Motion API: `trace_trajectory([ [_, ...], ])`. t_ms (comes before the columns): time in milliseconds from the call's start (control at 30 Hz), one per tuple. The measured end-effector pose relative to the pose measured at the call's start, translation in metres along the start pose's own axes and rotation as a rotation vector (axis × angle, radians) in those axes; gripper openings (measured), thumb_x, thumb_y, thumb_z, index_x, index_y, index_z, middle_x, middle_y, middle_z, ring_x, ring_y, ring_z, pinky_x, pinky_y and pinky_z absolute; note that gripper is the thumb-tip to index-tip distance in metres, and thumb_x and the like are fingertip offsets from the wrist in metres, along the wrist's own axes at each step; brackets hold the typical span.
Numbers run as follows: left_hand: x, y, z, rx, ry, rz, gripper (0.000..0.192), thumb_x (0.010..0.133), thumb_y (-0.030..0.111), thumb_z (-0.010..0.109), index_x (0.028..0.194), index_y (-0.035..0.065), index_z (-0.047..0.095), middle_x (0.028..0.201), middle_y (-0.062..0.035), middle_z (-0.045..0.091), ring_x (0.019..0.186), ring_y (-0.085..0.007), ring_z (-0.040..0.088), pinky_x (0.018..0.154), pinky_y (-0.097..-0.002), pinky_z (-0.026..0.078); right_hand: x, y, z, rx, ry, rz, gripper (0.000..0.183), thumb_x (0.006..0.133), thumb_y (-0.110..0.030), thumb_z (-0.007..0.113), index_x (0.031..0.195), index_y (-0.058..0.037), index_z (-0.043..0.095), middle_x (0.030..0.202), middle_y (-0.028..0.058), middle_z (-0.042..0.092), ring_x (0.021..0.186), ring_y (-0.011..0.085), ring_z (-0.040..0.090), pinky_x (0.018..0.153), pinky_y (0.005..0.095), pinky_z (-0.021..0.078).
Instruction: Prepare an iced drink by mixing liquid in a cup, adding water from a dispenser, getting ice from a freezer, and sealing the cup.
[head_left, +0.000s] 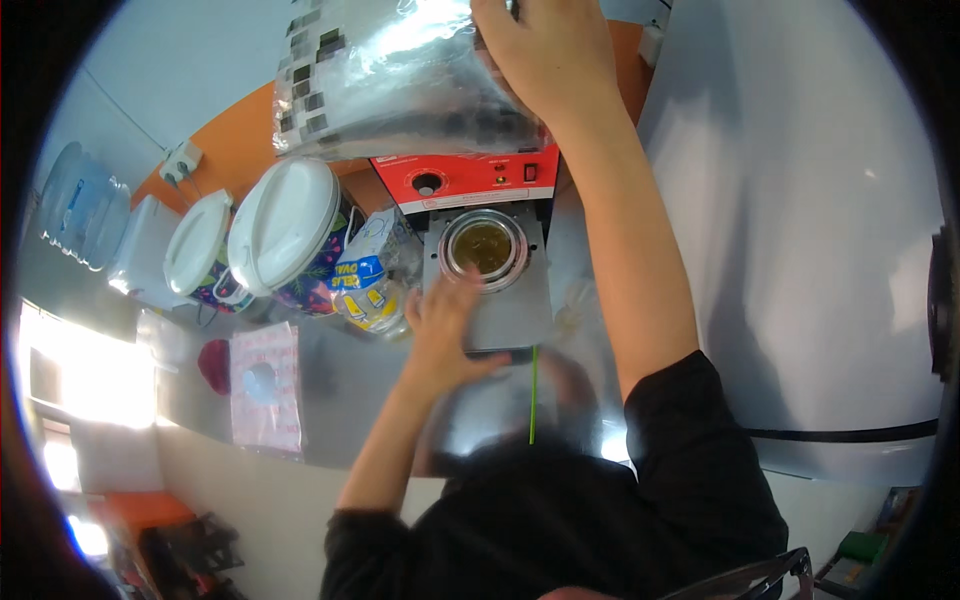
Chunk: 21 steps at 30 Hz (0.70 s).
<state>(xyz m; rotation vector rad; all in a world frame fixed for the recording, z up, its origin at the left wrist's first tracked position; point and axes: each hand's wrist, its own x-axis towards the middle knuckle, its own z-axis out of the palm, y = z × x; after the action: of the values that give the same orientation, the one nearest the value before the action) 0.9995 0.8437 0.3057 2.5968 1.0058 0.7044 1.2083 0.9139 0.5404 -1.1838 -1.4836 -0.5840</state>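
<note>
A cup of greenish-brown liquid (482, 246) sits in the round metal ring on the steel tray (502, 322) of a cup sealing machine with a red front panel (465, 180). Blurred, my left hand (446, 322) has its fingers apart at the near left of the ring, with nothing visible in it. My right hand (551, 56) reaches up beside a clear plastic bag (405, 82) above the panel. Its fingertips run out of the picture, so its grip is hidden. A thin green straw (533, 397) lies on the steel counter before me.
Left of the machine stand a plastic-wrapped pack of cups (371, 277) and two white-lidded, flower-patterned containers (289, 225) (199, 244). Farther left are a large water bottle (82, 206) and a patterned plastic packet (266, 412). A tall whitish panel (810, 225) bounds the right.
</note>
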Motion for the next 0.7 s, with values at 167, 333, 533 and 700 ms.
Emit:
trace_trajectory([
  [167, -0.038, 0.006, 0.052, 0.372, 0.121, 0.295, 0.065, 0.065, 0.037, 0.076, 0.125, 0.0273, 0.054, 0.133, 0.0067, 0.048, 0.128, -0.0187, 0.037, 0.106, -0.0503, 0.012, 0.008, -0.004, -0.009, 0.006, 0.012, -0.035, 0.033, 0.086, -0.017, 0.051, 0.114, -0.0001, 0.051, 0.133, 0.0228, 0.041, 0.121, 0.0371, 0.042, 0.101, 0.0446, 0.0359],
  [333, -0.037, -0.010, 0.061, 0.363, 0.268, 0.275, 0.036, 0.074, 0.021, 0.063, 0.108, 0.0295, 0.065, 0.118, 0.0134, 0.056, 0.120, -0.0104, 0.044, 0.099, -0.0463, 0.019, 0.001, -0.002, 0.005, 0.014, 0.018, -0.023, 0.032, 0.086, -0.017, 0.051, 0.113, -0.0002, 0.052, 0.133, 0.0230, 0.041, 0.122, 0.0369, 0.042, 0.101, 0.0446, 0.0355],
  [533, 0.020, -0.014, 0.050, 0.261, 0.198, 0.203, 0.038, 0.072, 0.009, 0.062, 0.105, 0.0266, 0.067, 0.114, 0.0135, 0.059, 0.114, -0.0130, 0.047, 0.090, -0.0489, 0.028, 0.002, 0.000, 0.000, 0.007, 0.048, -0.035, 0.033, 0.086, -0.018, 0.052, 0.114, -0.0003, 0.051, 0.132, 0.0223, 0.041, 0.120, 0.0367, 0.043, 0.100, 0.0447, 0.0357],
  [700, 0.075, -0.035, 0.066, 0.277, 0.287, 0.149, 0.038, 0.072, 0.006, 0.060, 0.106, 0.0218, 0.066, 0.112, 0.0126, 0.061, 0.104, -0.0149, 0.050, 0.083, -0.0469, 0.032, 0.002, -0.005, -0.004, -0.003, 0.008, -0.023, 0.033, 0.086, -0.018, 0.051, 0.114, -0.0007, 0.051, 0.131, 0.0219, 0.042, 0.119, 0.0365, 0.044, 0.098, 0.0450, 0.0370],
])
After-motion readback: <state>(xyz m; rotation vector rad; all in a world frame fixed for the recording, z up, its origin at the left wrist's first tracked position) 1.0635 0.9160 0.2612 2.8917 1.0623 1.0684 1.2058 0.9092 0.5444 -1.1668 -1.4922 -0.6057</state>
